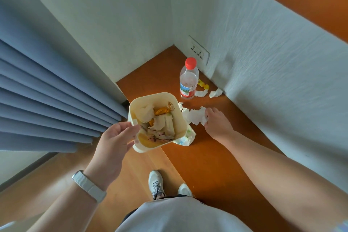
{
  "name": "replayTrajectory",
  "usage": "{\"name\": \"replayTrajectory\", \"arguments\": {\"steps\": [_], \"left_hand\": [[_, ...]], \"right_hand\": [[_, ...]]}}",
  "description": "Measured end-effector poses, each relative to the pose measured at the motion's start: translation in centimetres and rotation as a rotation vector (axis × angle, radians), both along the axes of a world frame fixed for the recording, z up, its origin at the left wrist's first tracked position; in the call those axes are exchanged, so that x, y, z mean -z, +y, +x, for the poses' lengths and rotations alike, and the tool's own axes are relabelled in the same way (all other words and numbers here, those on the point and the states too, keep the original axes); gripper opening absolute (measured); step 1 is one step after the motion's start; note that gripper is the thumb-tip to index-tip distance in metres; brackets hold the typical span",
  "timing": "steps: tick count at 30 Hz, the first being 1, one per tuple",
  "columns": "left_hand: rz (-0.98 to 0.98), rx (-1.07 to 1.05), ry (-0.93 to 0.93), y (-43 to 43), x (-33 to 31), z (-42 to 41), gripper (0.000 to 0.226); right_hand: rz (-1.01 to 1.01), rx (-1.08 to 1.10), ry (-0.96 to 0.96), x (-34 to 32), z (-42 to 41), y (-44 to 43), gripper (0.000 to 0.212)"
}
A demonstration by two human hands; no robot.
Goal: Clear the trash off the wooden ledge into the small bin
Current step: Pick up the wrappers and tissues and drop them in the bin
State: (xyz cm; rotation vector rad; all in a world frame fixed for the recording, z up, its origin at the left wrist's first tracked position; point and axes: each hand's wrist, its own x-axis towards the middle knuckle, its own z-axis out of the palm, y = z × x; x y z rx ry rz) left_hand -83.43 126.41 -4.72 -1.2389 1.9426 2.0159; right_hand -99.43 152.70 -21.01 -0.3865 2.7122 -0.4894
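A: Nearest the lens, the grey shirt [180,214] is filling the bottom of the view. What is happening on the left?

B: The left hand [114,137] is gripping the rim of the small bin [156,94], fingers curled over it, and is holding it at the edge of the wooden ledge [216,165]. The bin is already looking fairly full of tissues and wrappers.

A: So things may be spilling over?

B: Possibly. A one-handed hold on the rim is leaving it free to tip. A soft packet [185,138] is lying partly under it and could get knocked off the ledge.

A: And to the right?

B: The right hand [218,124] is pinching the crumpled tissue [194,116], just beside the bin. Thin paper may be tearing and leaving bits behind.

A: Anything beyond?

B: The bottle [188,83] is standing upright near the wall, with a yellow wrapper [203,84] and tissue scraps [215,92] beside it. A careless reach could be toppling it.
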Motion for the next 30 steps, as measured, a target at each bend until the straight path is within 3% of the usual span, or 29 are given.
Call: {"name": "replayTrajectory", "arguments": {"steps": [9,17,23,30], "left_hand": [[-0.002,0.063,0.012,-0.3,0.4,-0.7,0.022],[0.015,0.167,0.048,-0.7,0.9,-1.3,0.023],[-0.005,0.244,0.056,-1.4,0.4,-0.6,0.023],[0.014,0.242,0.055,-3.3,0.2,0.4,0.023]], "right_hand": [[-0.024,0.139,-0.073,-2.4,2.2,1.9,0.016],[-0.314,0.123,0.182,-11.1,4.6,-1.4,0.007],[-0.464,-0.045,0.338,-17.3,5.8,-6.5,0.010],[-0.446,-0.224,0.257,-18.6,6.5,-11.6,0.016]]}}
